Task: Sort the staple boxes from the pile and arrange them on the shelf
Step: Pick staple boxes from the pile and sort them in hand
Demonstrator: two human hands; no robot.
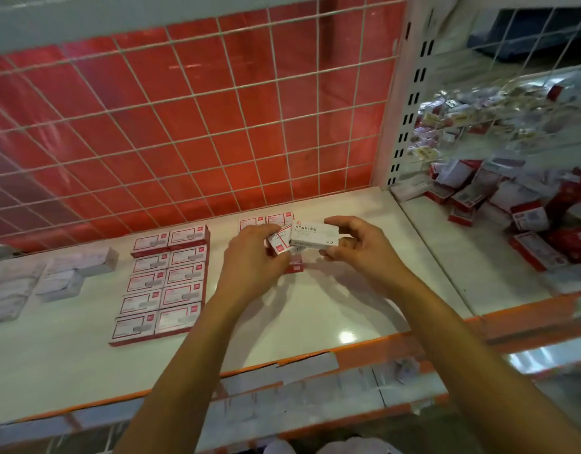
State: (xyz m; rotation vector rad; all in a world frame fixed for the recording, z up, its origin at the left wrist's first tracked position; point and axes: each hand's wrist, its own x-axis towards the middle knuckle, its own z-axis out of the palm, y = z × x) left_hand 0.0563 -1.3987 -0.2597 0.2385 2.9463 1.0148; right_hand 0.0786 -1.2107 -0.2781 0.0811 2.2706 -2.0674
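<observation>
A white cardboard box marked STAPLES (313, 237) was pinched in the right hand (358, 249) above the glossy white shelf (315, 309). A red-and-white staple box (277, 246) was gripped in the left hand (251, 262), touching it. Red-bordered boxes (164, 283) were laid in two columns at left, and a jumbled pile (511, 204) was heaped at right.

head-worn wide-angle view, facing forward and down, close over shelf (315, 306)

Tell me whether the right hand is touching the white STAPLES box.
Touching. The head view shows the right hand pinching the right end of the white box from above and below, with no gap.
</observation>
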